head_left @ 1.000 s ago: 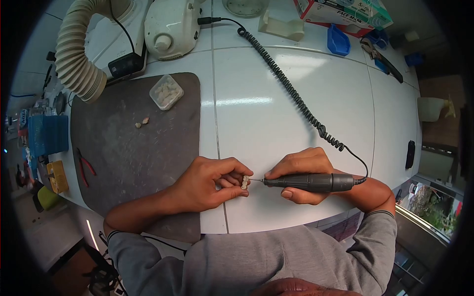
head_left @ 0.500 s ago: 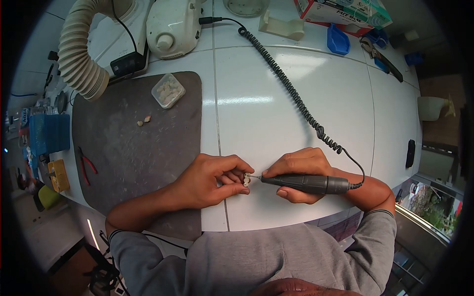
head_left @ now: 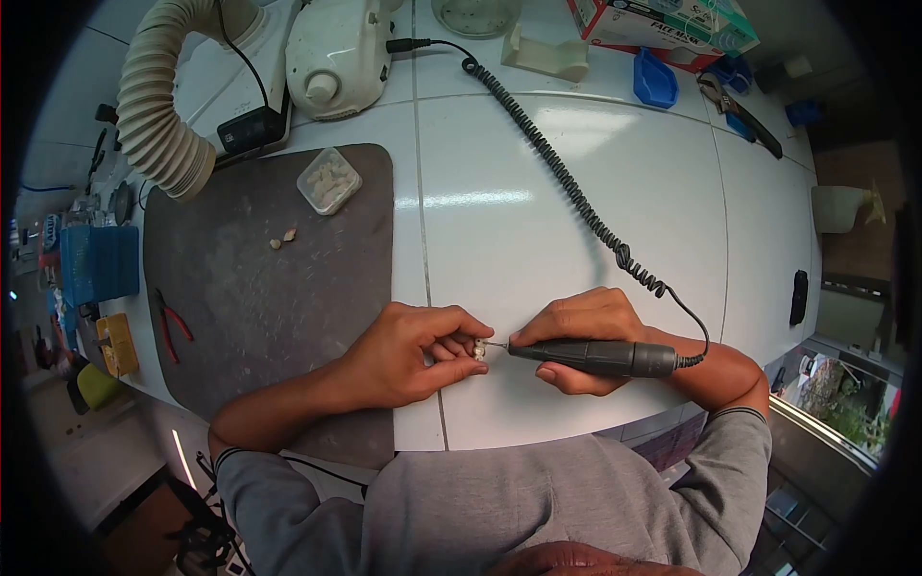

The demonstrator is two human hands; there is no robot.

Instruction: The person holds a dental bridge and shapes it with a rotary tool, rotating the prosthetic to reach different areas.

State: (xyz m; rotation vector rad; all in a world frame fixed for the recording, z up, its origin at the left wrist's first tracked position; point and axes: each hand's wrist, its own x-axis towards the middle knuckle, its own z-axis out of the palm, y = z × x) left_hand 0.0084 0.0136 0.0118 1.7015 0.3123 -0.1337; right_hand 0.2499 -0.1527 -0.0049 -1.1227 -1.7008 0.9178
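Note:
Between the thumb and fingers of my left hand (head_left: pixel 413 355) is a small cream-coloured piece (head_left: pixel 479 351) made of rounded lobes. My right hand (head_left: pixel 588 331) is wrapped round a dark rotary handpiece (head_left: pixel 605 358), held almost level and pointing left. Its thin metal bit (head_left: pixel 496 345) reaches the upper part of the small piece; whether the two touch is too small to tell. A coiled black cord (head_left: pixel 567 178) runs from the rear of the handpiece to a white control unit (head_left: pixel 336 58).
A grey mat (head_left: pixel 269 288) bears a clear box of pale pieces (head_left: pixel 328 180), two small bits (head_left: pixel 282 238) and red pliers (head_left: pixel 173 324). A ribbed hose (head_left: pixel 158 106) hangs at upper left. Blue trays (head_left: pixel 655 79) and an adjustable wrench (head_left: pixel 754 125) lie at upper right.
The small piece has turned slightly in my left fingers. Both hands stay in nearly the same place, and the view has shifted very slightly.

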